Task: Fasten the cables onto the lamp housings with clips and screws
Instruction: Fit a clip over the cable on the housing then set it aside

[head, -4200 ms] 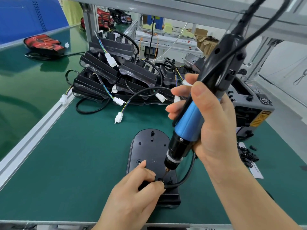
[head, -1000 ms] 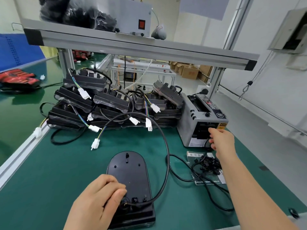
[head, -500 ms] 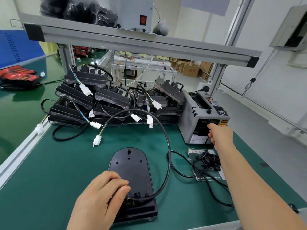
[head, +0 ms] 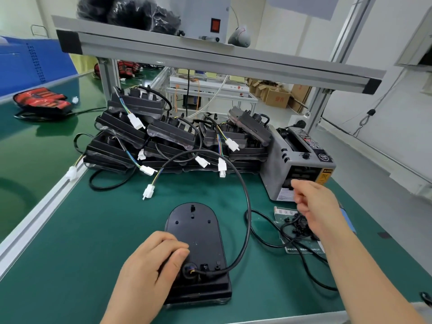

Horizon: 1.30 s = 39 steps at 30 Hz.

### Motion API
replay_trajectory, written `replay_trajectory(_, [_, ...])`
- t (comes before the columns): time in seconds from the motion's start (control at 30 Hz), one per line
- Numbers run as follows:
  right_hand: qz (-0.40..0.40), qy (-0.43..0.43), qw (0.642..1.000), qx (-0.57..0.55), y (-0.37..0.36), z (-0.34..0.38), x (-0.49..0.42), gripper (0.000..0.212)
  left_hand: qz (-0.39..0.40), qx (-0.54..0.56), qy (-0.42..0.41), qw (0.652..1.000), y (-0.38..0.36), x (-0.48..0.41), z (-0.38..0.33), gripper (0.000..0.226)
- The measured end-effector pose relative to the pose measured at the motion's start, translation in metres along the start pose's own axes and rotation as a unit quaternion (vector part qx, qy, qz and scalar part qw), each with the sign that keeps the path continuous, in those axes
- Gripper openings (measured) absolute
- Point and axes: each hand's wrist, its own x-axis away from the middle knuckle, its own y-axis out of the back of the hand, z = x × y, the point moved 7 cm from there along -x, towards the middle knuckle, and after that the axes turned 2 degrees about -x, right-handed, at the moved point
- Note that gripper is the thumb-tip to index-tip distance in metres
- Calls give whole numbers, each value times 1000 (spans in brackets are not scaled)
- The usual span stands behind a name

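In the head view, the left hand (head: 152,270) lies on the near left part of the single lamp housing (head: 198,232) flat on the green worktop (head: 81,242), its fingers bent over the housing's left edge and the thumb beside the cable entry. One black cable (head: 248,206) loops from the housing's near end up to its right. Right of and beyond the housing, the right hand (head: 315,206) hovers before one grey dispenser (head: 301,164), above one heap of black clips (head: 297,222). Its fingers are curled, and any grasp cannot be made out. Behind the housing, the stacked housings (head: 163,136) overlap too much to count.

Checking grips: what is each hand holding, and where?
Left hand grips the lamp housing at its cable end. Right hand pinches by the grey dispenser; what, cannot be told.
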Motion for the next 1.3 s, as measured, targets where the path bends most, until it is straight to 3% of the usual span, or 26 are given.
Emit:
replay_trajectory(0.1, [183,33,979,86,-58,6,49,24,-15,112,90,990,6,-6,16,18])
replay_trajectory(0.2, [338,53,921,185,-122,2,96,12,-20,145,171,974,14,-9,36,20])
replay_trajectory(0.3, [419,76,866,264,-164,-7,117,24,13,131,191,973,14,-8,48,23])
replay_trajectory(0.43, [424,111,831,344,-190,-17,116,29,62,139,195,969,5,-4,48,28])
replay_trajectory(1.3, [396,145,767,483,-211,-23,114,15,44,160,194,967,-3,2,59,32])
